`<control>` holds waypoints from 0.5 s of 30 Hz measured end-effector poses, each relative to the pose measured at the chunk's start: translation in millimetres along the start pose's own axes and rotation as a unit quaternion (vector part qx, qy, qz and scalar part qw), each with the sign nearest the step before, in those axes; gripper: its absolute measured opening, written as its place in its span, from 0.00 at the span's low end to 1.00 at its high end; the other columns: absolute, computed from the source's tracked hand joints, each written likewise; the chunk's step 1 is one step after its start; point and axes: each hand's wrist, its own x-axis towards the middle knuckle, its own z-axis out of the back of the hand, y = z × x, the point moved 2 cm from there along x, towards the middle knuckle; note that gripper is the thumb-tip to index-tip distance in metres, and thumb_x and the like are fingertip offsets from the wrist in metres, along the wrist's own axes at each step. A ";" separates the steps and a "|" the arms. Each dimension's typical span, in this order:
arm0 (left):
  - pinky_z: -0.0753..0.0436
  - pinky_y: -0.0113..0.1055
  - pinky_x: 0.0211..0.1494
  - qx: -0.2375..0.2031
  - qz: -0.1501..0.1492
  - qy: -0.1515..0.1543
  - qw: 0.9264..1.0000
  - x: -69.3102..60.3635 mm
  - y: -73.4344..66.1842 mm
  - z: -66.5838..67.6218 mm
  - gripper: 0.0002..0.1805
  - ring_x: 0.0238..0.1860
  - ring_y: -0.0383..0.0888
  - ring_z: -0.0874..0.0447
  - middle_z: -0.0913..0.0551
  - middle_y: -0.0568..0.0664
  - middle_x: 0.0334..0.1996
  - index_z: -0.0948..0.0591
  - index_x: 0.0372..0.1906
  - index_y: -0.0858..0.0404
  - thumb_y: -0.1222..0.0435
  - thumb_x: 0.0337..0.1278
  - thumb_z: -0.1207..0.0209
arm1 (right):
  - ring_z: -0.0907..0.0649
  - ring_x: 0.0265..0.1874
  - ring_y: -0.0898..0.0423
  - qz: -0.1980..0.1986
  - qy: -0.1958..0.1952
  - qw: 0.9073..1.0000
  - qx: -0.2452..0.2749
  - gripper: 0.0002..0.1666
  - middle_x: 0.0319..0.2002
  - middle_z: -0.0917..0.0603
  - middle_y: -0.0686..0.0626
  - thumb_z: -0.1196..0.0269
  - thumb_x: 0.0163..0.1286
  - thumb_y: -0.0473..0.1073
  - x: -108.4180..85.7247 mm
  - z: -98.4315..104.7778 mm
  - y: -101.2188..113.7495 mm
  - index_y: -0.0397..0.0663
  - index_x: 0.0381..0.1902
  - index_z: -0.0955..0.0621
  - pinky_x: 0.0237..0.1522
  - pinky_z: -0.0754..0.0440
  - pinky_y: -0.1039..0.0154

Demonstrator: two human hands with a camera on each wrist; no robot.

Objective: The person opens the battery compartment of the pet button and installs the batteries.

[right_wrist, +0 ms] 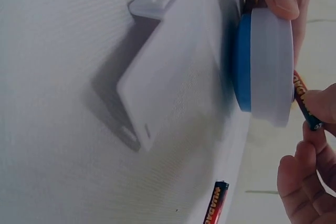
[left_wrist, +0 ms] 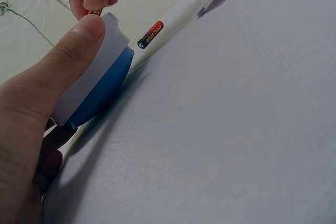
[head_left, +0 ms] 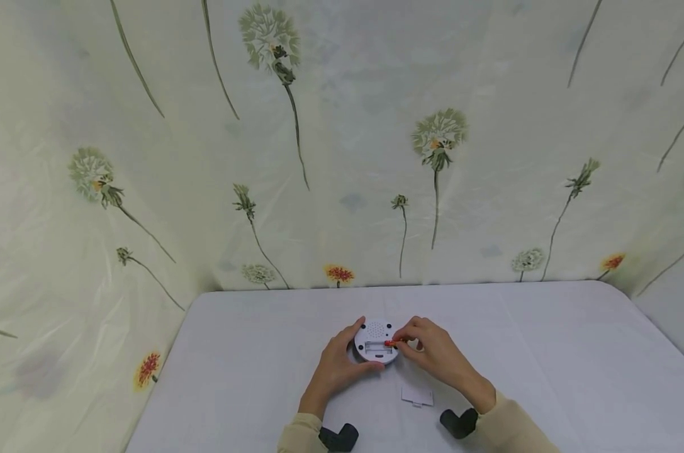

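Note:
A round white device with a blue side (head_left: pixel 376 333) (right_wrist: pixel 270 66) is held by the left hand (head_left: pixel 337 362), thumb on its near edge and fingers round its far left side. Its back faces up, showing speaker holes and an oblong compartment. Between thumb and fingertips the right hand (head_left: pixel 435 352) pinches a red and dark green battery (right_wrist: pixel 306 100) at the compartment's right end, tilted against the device. In the left wrist view the thumb (left_wrist: pixel 68 56) hides most of the compartment side.
A white cover (head_left: pixel 418 396) with a tab lies on the white table (head_left: pixel 251 377) below the device. Another battery (left_wrist: pixel 150 34) (right_wrist: pixel 216 203) lies on the table near the device. Dark straps (head_left: pixel 459 423) sit at both wrists. A flower-patterned sheet hangs behind the table.

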 end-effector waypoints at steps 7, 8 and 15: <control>0.30 0.47 0.66 0.004 0.001 -0.001 1.000 -0.1 0.2 -0.6 0.55 0.67 0.45 0.32 0.32 0.42 0.67 0.41 0.71 0.38 0.32 0.28 0.35 | 0.22 0.36 0.61 0.000 0.005 1.000 -0.012 0.06 0.34 0.22 0.62 0.32 0.59 0.39 1.2 -1.0 0.3 0.57 0.34 0.14 0.34 0.21 0.70; 0.30 0.47 0.66 0.004 0.002 -0.002 1.000 -0.2 0.0 -0.5 0.55 0.67 0.45 0.32 0.31 0.42 0.67 0.41 0.71 0.38 0.32 0.28 0.35 | 0.22 0.36 0.62 0.001 0.005 1.000 -0.014 0.06 0.34 0.22 0.62 0.32 0.59 0.39 1.4 -0.9 0.5 0.58 0.34 0.14 0.34 0.21 0.70; 0.30 0.48 0.66 0.004 0.004 -0.002 1.000 0.2 -0.8 -0.1 0.54 0.67 0.46 0.32 0.31 0.43 0.67 0.41 0.70 0.37 0.32 0.28 0.35 | 0.24 0.34 0.64 0.025 -0.010 0.999 -0.024 0.06 0.33 0.22 0.62 0.31 0.58 0.39 2.3 -1.3 2.0 0.57 0.32 0.14 0.33 0.23 0.71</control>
